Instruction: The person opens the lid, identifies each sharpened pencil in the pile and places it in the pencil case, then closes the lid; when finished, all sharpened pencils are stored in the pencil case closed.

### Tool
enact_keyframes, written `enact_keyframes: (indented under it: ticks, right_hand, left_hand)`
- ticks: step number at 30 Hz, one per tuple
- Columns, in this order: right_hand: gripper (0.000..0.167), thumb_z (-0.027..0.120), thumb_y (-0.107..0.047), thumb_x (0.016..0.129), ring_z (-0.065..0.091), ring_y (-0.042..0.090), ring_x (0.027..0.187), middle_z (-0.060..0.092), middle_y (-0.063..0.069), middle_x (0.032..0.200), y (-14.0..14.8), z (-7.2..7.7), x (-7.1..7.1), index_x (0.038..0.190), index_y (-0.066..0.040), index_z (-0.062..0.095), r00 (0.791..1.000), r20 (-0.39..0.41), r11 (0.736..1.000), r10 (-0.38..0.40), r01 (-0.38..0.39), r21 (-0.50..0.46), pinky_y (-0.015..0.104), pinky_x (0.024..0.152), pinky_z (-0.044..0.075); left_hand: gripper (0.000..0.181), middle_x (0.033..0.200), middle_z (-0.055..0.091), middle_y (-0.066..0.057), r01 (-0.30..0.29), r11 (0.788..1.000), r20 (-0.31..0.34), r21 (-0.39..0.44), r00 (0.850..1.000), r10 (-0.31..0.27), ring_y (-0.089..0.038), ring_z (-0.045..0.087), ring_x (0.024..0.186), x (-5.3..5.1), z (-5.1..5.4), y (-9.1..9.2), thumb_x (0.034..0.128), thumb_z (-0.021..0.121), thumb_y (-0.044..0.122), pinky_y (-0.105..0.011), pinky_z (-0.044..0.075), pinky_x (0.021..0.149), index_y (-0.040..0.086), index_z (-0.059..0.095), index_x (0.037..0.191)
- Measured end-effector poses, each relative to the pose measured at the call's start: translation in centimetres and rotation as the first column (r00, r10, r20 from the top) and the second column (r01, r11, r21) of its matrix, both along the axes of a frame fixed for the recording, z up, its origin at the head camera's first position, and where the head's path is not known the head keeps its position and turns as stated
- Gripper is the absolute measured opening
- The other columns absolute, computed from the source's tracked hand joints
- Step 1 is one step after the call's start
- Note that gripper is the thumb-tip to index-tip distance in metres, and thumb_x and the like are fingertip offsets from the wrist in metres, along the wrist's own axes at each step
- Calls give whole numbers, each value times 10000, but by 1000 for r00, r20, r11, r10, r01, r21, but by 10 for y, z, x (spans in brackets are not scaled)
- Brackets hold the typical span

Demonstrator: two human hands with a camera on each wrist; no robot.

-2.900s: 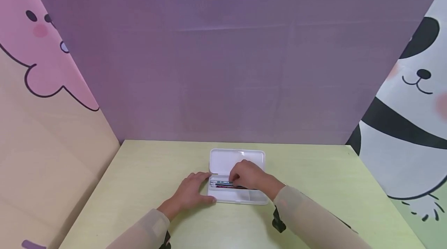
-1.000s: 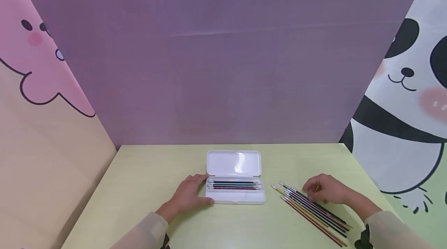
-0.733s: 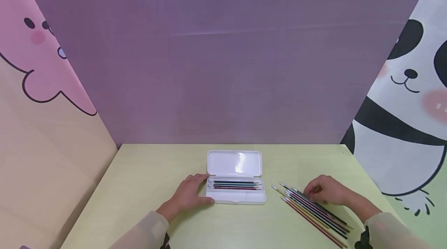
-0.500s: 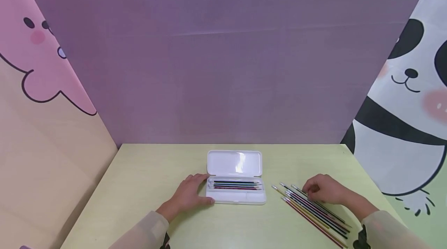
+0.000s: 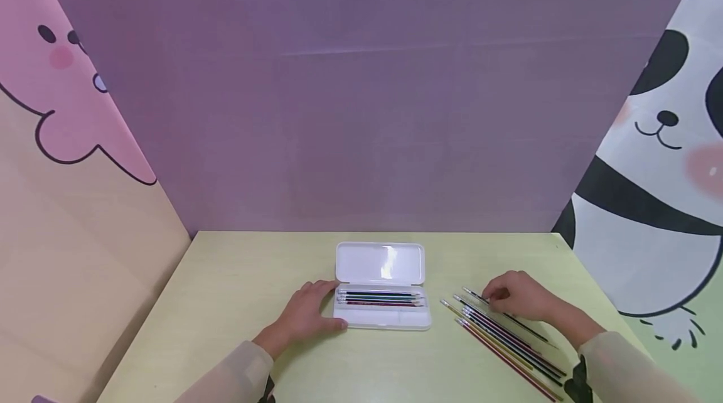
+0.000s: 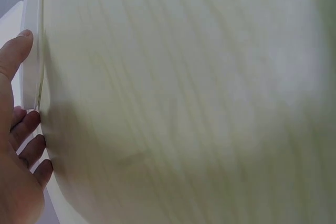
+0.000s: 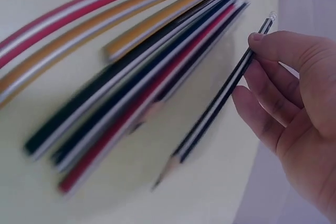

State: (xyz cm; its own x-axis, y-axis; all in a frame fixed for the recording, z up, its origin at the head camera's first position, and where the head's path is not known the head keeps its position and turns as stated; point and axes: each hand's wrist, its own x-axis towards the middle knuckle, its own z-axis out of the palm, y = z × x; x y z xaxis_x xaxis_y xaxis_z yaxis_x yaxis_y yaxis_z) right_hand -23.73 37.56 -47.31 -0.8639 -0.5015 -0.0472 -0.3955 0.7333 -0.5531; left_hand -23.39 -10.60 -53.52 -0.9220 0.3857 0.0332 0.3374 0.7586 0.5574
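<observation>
A white pencil case lies with its lid up on the table, a row of striped pencils in its back part. At its left end rests my left hand, fingers spread, thumb by the front corner and fingertips near the hinge. My right hand pinches a black-and-white striped pencil between thumb and fingers near its eraser end. Its sharpened tip points away from the hand in the right wrist view. Beside it, on the near side, lie several loose pencils in red, yellow and dark colours.
The pale wooden table ends at a purple backdrop. Walls with a pink cartoon and a panda stand at left and right. The raised lid lies behind the case's base.
The right hand has gone from the case to the loose pencils on the right. Over the last half second it has drawn one dark pencil away from the group, backward. The left hand has stayed.
</observation>
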Motion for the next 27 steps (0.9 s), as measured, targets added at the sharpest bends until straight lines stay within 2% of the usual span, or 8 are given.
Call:
enact_keyframes:
  ticks: [6, 12, 15, 19, 24, 27]
  right_hand:
    - [140, 746, -56, 899, 603, 50, 731, 725, -27, 879, -37, 23, -15, 1038, -50, 762, 999, -2, 998, 49, -49, -26, 239, 640, 545]
    - [125, 735, -48, 909, 637, 65, 785, 744, -8, 904, -84, 37, -30, 1011, -106, 779, 991, -15, 991, 131, -131, -8, 243, 694, 565]
    - [138, 734, -50, 912, 616, 61, 773, 722, -66, 874, -109, 37, -35, 994, -150, 781, 988, -18, 988, 157, -156, 2, 233, 698, 558]
    - [153, 737, -44, 912, 610, 60, 779, 707, -110, 865, -142, 32, -39, 997, -160, 788, 981, -5, 981, 191, -191, -4, 229, 720, 558]
    - [175, 722, -13, 912, 626, 50, 798, 731, -87, 888, -177, 27, -45, 1018, -131, 796, 965, -16, 965, 260, -261, -11, 235, 759, 564]
    - [173, 719, -28, 918, 622, 58, 805, 746, -50, 907, -193, 23, -49, 1016, -148, 797, 964, -19, 964, 265, -264, 5, 245, 777, 560]
  left_hand:
    - [925, 1533, 521, -63, -8, 1000, 3, -14, 1000, 8, -361, 451, 1407, -1, -1, -2, 783, 822, 576, -585, 339, 1185, 166, 471, 1535]
    - [918, 1517, 538, -67, 2, 999, -1, -45, 1000, -2, -339, 467, 1385, -4, 0, 0, 777, 832, 568, -569, 353, 1179, 165, 485, 1526]
    - [912, 1494, 558, -48, 7, 997, -5, -74, 1000, -7, -294, 489, 1335, -6, 1, 2, 775, 833, 564, -540, 383, 1161, 168, 491, 1522]
    - [912, 1467, 578, -62, 15, 995, -21, -100, 1000, -17, -304, 503, 1319, -6, 3, 3, 760, 841, 566, -549, 406, 1141, 147, 514, 1501]
    - [907, 1458, 583, -78, 23, 995, -14, -101, 1000, -25, -326, 502, 1331, -6, 6, 3, 753, 839, 573, -566, 404, 1138, 143, 527, 1488]
    - [901, 1459, 581, -70, 23, 994, -14, -104, 1000, -24, -318, 500, 1332, -8, 7, 4, 758, 832, 575, -560, 406, 1137, 148, 523, 1490]
